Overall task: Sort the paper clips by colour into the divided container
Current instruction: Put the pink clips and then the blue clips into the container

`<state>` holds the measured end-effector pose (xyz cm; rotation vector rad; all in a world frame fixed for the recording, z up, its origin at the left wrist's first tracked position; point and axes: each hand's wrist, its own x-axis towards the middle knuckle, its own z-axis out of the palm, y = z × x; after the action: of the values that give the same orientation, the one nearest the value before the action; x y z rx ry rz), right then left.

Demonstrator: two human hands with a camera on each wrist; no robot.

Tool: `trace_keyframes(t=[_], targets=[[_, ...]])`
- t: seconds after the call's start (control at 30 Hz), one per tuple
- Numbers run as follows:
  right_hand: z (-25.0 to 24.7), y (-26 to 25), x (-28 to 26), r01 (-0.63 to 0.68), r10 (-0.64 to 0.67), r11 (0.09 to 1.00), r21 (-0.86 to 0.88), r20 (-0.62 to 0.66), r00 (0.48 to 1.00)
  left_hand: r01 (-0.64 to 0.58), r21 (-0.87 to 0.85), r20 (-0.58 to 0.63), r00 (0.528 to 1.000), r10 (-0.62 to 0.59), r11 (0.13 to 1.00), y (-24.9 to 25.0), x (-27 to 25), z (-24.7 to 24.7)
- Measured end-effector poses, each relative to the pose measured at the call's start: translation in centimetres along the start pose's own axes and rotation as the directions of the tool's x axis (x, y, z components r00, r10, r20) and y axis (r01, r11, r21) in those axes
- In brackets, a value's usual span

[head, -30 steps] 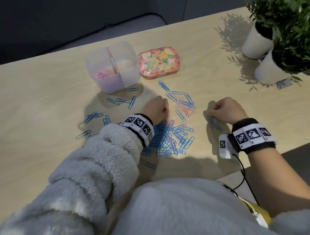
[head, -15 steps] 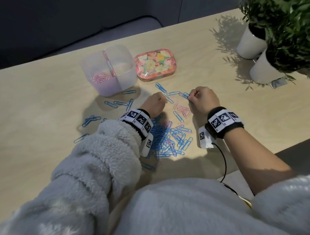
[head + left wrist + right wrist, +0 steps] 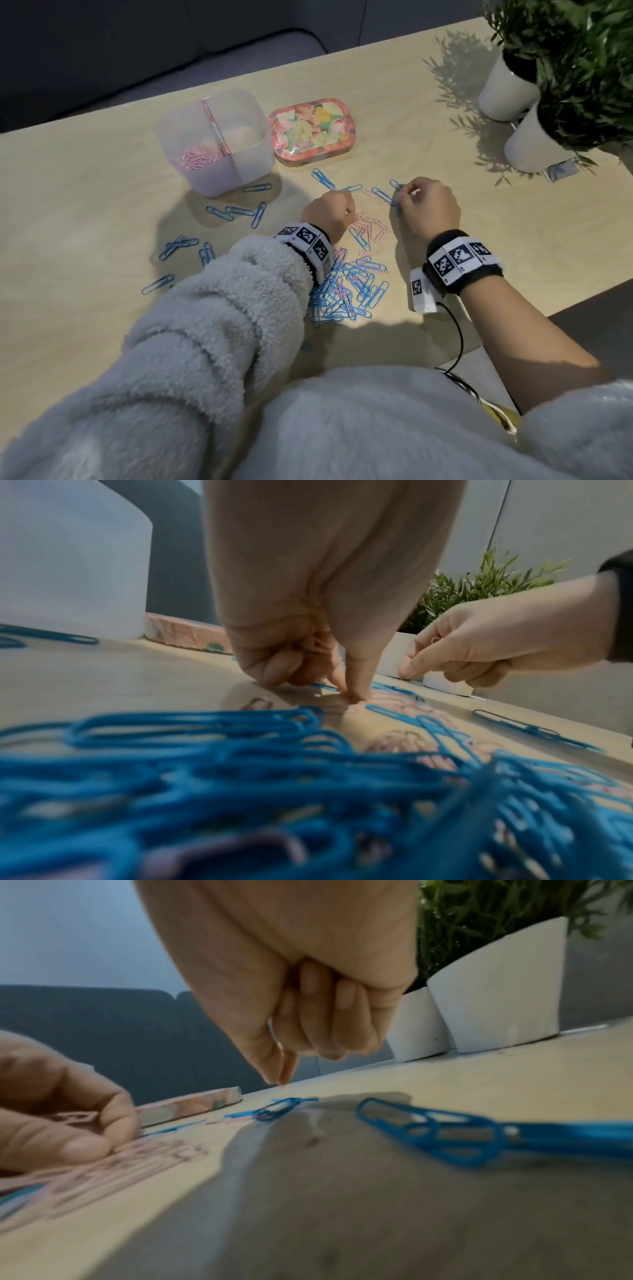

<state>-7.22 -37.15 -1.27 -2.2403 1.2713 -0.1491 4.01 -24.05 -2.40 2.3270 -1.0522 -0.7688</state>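
Note:
The translucent divided container [image 3: 251, 161] stands at the back left; its left compartment holds pink paper clips [image 3: 198, 158]. A mixed pile of blue paper clips [image 3: 356, 284] lies below my left wrist, with loose pink paper clips [image 3: 371, 228] between my hands. My left hand [image 3: 329, 214] has its fingers curled round several pink clips [image 3: 316, 642] while thumb and forefinger pinch at the pink clips on the table. My right hand [image 3: 426, 205] hovers beside two blue clips [image 3: 394, 197], thumb and forefinger pressed together [image 3: 279, 1081] on what looks like a small pink clip [image 3: 435, 639].
A floral tin [image 3: 310, 132] sits right of the container. Several blue clips [image 3: 239, 212] are scattered left of my left arm. Two white plant pots [image 3: 534, 144] stand at the back right. The table's front edge [image 3: 582, 303] runs close to my right forearm.
My right hand has moved left from the table's right side to the clips beside my left hand. My left hand has shifted slightly forward and stays on the pink clips.

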Motion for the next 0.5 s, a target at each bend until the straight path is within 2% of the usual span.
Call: trace_keyframes(t=[0.2,0.3,0.4,0.5], targets=[[1.0,-2.0,-0.6,0.223,-0.205,0.971,-0.081,0.184,0.961,-0.001,-0.016,0.011,1.000,0.001,1.000,-0.8,-0.2,-0.7],[1.4,-2.9,-0.7,0.304,-0.256,0.939,-0.160,0.263,0.930,-0.029,-0.041,-0.015,0.999,0.028,0.999,-1.4,-0.3,-1.2],[1.1,-2.5,-1.1,0.291,-0.239,0.946,-0.145,0.295,0.925,-0.006,-0.105,-0.051,0.999,0.001,0.994,-1.7,-0.4,-2.4],[0.6,-1.4,-1.3,0.197,-0.166,0.972,-0.130,0.217,0.962,0.037,-0.231,-0.046,0.998,-0.049,0.972,-1.9,-0.1,-3.3]])
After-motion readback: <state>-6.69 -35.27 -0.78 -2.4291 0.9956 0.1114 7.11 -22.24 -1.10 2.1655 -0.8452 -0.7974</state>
